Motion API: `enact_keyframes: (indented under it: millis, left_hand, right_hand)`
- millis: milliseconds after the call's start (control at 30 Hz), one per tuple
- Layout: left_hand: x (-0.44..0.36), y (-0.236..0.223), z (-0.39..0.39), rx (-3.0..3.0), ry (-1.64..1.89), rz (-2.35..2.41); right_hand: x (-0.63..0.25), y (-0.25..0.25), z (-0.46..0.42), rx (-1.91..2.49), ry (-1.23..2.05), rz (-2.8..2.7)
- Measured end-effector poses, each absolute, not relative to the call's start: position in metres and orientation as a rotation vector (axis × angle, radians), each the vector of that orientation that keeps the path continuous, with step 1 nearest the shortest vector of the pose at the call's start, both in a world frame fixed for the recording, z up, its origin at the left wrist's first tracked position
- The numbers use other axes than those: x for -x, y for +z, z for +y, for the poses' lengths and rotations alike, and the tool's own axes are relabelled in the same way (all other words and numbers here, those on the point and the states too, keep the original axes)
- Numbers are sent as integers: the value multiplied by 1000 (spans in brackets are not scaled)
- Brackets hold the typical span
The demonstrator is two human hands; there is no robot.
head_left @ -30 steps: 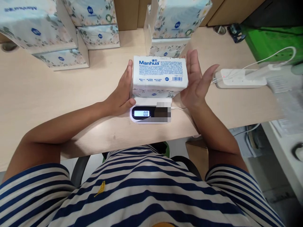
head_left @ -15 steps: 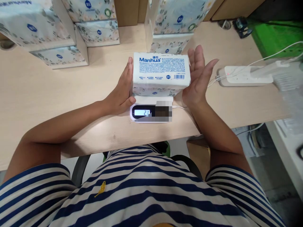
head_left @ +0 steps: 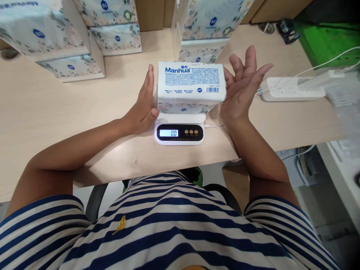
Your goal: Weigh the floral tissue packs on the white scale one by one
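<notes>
A white pack of Manhua tissues (head_left: 191, 87) rests on a small white digital scale (head_left: 180, 129) near the desk's front edge. The scale's lit display reads 0.0. My left hand (head_left: 143, 103) lies flat against the pack's left side, fingers straight and together. At the pack's right side my right hand (head_left: 243, 84) is open with fingers spread, the palm turned toward the pack and a little away from it.
More floral tissue packs are stacked at the back left (head_left: 50, 41) and behind the scale (head_left: 208, 26). A white power strip (head_left: 289, 89) with cables lies to the right. The desk (head_left: 56, 112) ends at my striped shirt; a green box (head_left: 329, 41) sits far right.
My right hand has come off the pack and its fingers have spread. The left hand slid slightly forward along the pack. The scale reading went from 0.0 through a changing figure back to 0.0.
</notes>
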State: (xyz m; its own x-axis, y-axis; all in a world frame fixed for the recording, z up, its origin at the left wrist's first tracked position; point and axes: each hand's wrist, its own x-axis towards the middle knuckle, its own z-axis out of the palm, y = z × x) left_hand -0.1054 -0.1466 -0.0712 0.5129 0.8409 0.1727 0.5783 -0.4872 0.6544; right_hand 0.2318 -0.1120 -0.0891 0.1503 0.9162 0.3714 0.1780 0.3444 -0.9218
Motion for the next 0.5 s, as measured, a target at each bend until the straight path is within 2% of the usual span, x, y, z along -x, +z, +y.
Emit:
enact_keyframes:
  millis: [333,500]
  left_hand:
    - [106,-72,-145,-2238,667,1161]
    - [111,-82,-141,-2138,841,856]
  right_hand:
    - [-234,-93,-109,1111,695,-1329]
    - [-225,-79,-125,976,579,-1777]
